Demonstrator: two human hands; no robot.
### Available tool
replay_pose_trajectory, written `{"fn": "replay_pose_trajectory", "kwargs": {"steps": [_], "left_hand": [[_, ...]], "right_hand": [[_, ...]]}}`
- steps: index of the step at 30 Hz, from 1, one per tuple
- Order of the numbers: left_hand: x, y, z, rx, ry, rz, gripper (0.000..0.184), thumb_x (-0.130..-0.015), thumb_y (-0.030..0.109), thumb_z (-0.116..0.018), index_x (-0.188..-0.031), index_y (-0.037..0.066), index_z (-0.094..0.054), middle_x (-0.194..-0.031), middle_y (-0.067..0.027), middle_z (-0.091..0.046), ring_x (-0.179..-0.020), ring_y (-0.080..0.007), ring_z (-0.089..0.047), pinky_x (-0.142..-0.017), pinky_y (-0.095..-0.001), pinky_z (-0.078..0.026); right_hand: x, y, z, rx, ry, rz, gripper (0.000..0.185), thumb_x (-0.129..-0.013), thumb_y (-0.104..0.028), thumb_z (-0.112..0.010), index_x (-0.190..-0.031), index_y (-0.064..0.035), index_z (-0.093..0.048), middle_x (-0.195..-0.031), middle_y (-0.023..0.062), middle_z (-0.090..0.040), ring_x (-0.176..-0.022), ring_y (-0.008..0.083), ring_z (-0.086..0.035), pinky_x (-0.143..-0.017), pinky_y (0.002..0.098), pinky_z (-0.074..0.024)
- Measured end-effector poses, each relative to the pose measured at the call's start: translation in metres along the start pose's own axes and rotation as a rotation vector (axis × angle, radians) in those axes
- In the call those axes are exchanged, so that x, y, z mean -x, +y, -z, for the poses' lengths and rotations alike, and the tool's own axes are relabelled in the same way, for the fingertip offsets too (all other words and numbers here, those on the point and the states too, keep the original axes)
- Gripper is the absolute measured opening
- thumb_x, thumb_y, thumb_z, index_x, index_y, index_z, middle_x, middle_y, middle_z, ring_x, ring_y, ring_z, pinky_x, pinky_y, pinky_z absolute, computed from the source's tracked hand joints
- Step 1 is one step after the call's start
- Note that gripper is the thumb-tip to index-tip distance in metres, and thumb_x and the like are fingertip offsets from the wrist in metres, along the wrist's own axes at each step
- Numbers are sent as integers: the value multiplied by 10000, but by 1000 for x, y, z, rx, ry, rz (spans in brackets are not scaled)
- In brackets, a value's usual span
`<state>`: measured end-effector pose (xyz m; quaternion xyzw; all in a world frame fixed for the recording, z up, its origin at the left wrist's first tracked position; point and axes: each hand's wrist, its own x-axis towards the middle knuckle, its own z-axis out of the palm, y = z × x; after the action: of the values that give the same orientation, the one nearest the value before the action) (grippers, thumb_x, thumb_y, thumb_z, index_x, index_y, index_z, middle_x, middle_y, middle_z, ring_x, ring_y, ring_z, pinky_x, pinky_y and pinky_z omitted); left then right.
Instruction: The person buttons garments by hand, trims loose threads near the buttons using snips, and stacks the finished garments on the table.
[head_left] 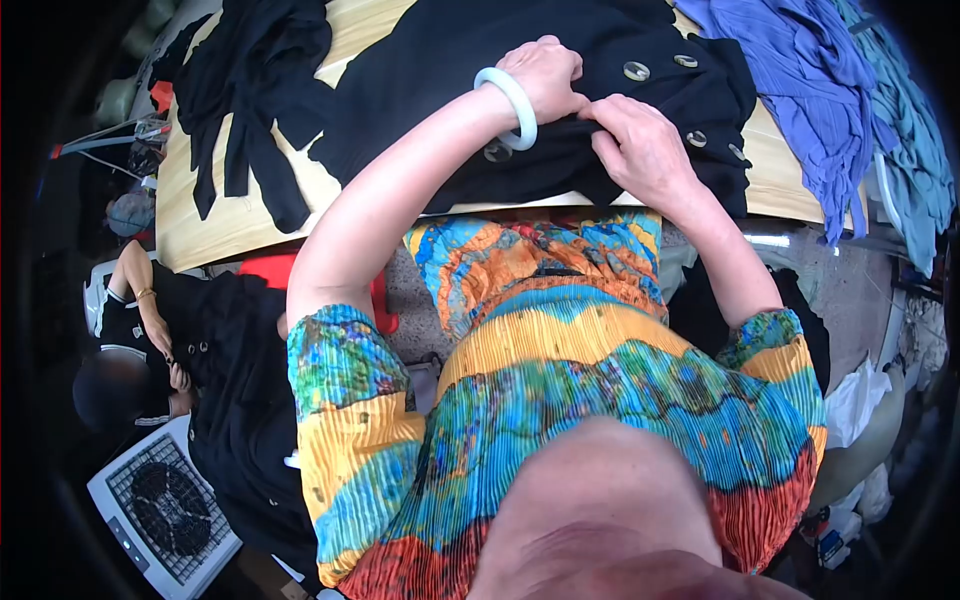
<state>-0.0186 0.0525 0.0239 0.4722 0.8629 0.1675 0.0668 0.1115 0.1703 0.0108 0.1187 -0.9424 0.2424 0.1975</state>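
A black garment (420, 75) with several large, shiny round buttons lies spread over the wooden table in front of me. My left hand (543, 82), below a pale bangle (508, 105), is closed on the cloth with its fingers curled. Close beside it on the right, my right hand (645, 150) pinches the same garment, and the fingertips of both hands nearly meet. Whatever small part lies between the fingertips is hidden. Two buttons (637, 71) show above my right hand, and others lie to its right and below my left wrist.
More black cloth (255, 90) lies at the table's left side. Purple fabric (815, 90) and teal fabric (905, 140) hang over the right edge. At the left, a co-worker (140, 310) handles a buttoned black garment near a grey fan unit (170, 500).
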Motion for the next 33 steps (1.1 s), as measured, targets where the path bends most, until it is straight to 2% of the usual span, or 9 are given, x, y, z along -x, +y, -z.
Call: {"fn": "replay_pose_trajectory", "kwargs": {"steps": [5, 8, 9, 13, 16, 19, 22, 29, 33], "left_hand": [[11, 1, 0, 38, 227, -181, 275, -700, 217, -679, -826, -3, -574, -800, -125, -564, -826, -303, -568, -732, -348, -459], [19, -6, -3, 221, 127, -24, 274, -751, 229, -656, -838, -15, -564, -749, -138, -590, -761, -285, -593, -685, -330, -468], [21, -10, -3, 318, 81, 24, 291, -799, 245, -627, -887, -28, -576, -724, -137, -607, -681, -227, -598, -644, -307, -465], [25, -22, 10, 364, -126, 44, 301, -824, 220, -610, -992, -30, -598, -731, -95, -612, -646, -125, -545, -619, -274, -448], [24, -19, 7, 412, -107, 133, 284, -818, 197, -617, -962, -47, -601, -744, -84, -621, -661, -104, -554, -631, -251, -459], [26, -19, -10, 532, 89, 158, 274, -755, 232, -642, -880, -11, -627, -741, -130, -645, -732, -222, -640, -695, -311, -493], [27, -12, -14, 550, 125, 165, 213, -795, 105, -622, -937, -47, -578, -744, -52, -621, -688, -72, -576, -664, -210, -478], [27, -15, -20, 749, 174, 171, 198, -795, 63, -603, -954, -47, -559, -731, -53, -616, -681, -62, -573, -645, -210, -472], [29, -12, -17, 690, 147, 183, 223, -797, 78, -607, -978, -42, -553, -750, -62, -626, -693, -76, -584, -654, -213, -471]], "right_hand": [[0, 2, -4, -36, 45, -13, 173, -715, -12, -530, -886, -30, -552, -808, 104, -563, -804, 272, -574, -747, 373, -460], [-3, 6, -9, -68, 86, -11, 167, -718, -13, -531, -882, -30, -548, -809, 107, -563, -805, 275, -574, -745, 378, -461], [-4, 7, -11, -81, 104, -10, 164, -718, -14, -532, -881, -31, -548, -808, 107, -562, -805, 276, -574, -744, 379, -462], [-6, 8, -16, -88, 132, -35, 159, -720, -14, -533, -877, -35, -550, -798, 108, -558, -801, 279, -573, -741, 380, -462], [-5, 7, -17, -12, 149, -46, 161, -718, -13, -533, -876, -39, -554, -793, 108, -556, -798, 283, -572, -739, 386, -463], [-6, 1, -12, -85, 116, -56, 157, -718, -16, -535, -870, -45, -557, -790, 105, -551, -797, 284, -570, -728, 386, -464], [-8, -5, -11, -126, 45, -60, 162, -710, -14, -542, -868, -52, -551, -816, 106, -546, -803, 285, -568, -716, 379, -467], [-12, -1, -13, -129, 103, -99, 275, -714, -31, -593, -976, -46, -508, -878, 116, -541, -850, 301, -562, -729, 389, -468], [-9, 1, -10, 73, 54, -79, 332, -716, -48, -610, -1030, -27, -502, -861, 122, -540, -859, 289, -559, -737, 380, -459]]}}
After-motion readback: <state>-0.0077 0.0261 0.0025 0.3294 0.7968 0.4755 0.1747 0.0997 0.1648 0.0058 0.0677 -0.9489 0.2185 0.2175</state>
